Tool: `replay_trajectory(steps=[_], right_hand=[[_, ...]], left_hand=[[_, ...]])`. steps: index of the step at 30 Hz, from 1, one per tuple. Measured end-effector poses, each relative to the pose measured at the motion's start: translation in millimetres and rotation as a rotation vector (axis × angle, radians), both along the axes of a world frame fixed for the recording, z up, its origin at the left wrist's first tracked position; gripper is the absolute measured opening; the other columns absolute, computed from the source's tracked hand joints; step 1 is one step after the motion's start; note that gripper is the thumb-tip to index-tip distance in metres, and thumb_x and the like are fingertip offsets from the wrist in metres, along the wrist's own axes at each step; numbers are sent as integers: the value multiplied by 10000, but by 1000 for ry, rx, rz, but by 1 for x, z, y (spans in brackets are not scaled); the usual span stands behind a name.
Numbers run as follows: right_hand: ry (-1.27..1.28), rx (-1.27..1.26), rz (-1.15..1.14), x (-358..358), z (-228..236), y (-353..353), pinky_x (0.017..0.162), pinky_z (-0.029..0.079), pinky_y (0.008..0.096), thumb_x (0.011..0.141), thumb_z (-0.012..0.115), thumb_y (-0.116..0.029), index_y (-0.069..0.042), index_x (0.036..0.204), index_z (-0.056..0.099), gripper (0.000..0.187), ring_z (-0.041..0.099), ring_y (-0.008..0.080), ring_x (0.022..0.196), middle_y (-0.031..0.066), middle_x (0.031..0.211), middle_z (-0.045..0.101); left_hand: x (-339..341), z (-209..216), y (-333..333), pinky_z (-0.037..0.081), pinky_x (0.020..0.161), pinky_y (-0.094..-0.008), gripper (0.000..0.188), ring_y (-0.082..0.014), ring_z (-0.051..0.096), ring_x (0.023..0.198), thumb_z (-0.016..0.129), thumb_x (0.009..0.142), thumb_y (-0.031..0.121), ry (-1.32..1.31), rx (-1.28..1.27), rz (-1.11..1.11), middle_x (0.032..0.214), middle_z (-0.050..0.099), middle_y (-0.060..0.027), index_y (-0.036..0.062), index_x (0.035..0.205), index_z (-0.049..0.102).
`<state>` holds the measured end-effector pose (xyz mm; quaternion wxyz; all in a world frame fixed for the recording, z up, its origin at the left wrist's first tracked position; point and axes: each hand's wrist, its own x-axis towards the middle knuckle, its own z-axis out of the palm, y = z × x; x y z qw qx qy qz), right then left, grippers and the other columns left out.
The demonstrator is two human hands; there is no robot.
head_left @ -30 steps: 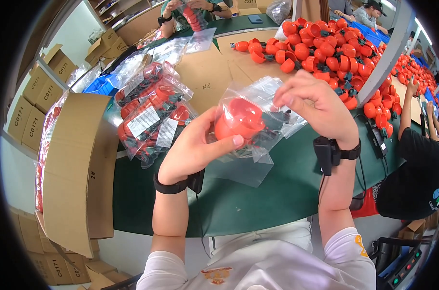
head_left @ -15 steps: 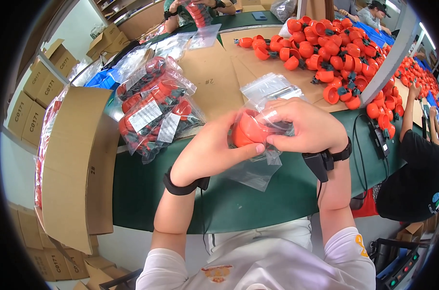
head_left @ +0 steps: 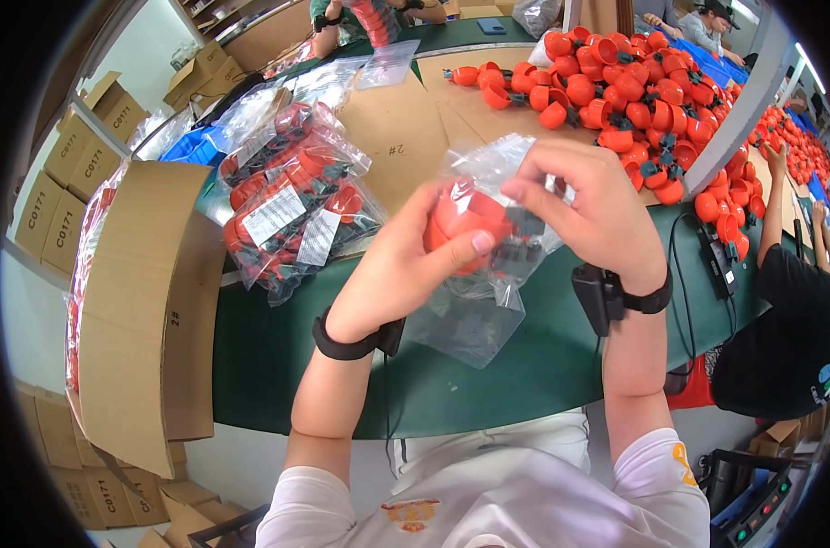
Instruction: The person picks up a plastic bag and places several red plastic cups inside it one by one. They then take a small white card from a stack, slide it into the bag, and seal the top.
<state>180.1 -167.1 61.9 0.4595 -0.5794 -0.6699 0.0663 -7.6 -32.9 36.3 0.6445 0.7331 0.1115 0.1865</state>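
My left hand [head_left: 392,260] is wrapped round a stack of orange-red plastic cups [head_left: 470,219], thumb pressed along the near side. A clear plastic bag [head_left: 483,324] surrounds the cups and hangs toward me over the green table. At the bag's far right side, my right hand [head_left: 593,205] has its fingers curled and its thumb bent in against the film. Dark parts show through the plastic beside the cups, too blurred to make out. Each wrist wears a black band with a small box and cable.
Filled bags of red cups [head_left: 296,196] lie to the left, by an open cardboard carton [head_left: 145,301]. Loose orange cups [head_left: 629,100] are heaped at the back right, beside a slanted pale post [head_left: 739,128]. A person [head_left: 369,23] works across the table; another [head_left: 771,320] sits at right.
My right hand has drawn up and away from the cups, its fingers now curled at the bag's edge. The left hand has tilted the cups and shifted slightly left.
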Motion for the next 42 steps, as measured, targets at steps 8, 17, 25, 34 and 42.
replay_trajectory(steps=[8,17,25,34,42], right_hand=[[-120,344,-348,-8,-8,12,491,326,278,895,784,-335,-1,704,532,459,453,116,534,25,605,489],[512,-36,283,18,-5,1,547,410,254,913,714,-533,5,764,667,560,541,79,592,14,661,595],[7,-138,351,14,-8,-5,817,519,363,904,747,-318,-18,1152,719,390,681,278,876,155,975,716],[99,-364,406,10,0,-6,821,524,363,898,562,-61,-4,1238,659,358,700,283,906,179,1041,726],[42,-447,334,6,-4,1,731,508,350,948,569,-80,4,1110,651,200,677,253,805,137,883,700]], left_hand=[[-2,4,-2,558,826,-280,548,-118,660,895,733,959,245,-11,-120,26,1138,646,-77,-33,1361,485],[-8,5,1,537,936,-300,613,-144,615,1107,751,936,179,74,-55,-184,1266,611,-98,-37,1426,452],[2,5,-7,520,916,-322,625,-166,628,1042,779,917,253,115,159,-76,1165,648,-140,-38,1378,472],[6,-6,-8,517,938,-362,788,-289,660,1076,831,856,321,51,393,-21,1191,644,-204,-43,1421,420],[6,-7,-8,539,883,-356,810,-250,673,1026,831,859,318,60,367,-26,1146,652,-190,-43,1439,397]])
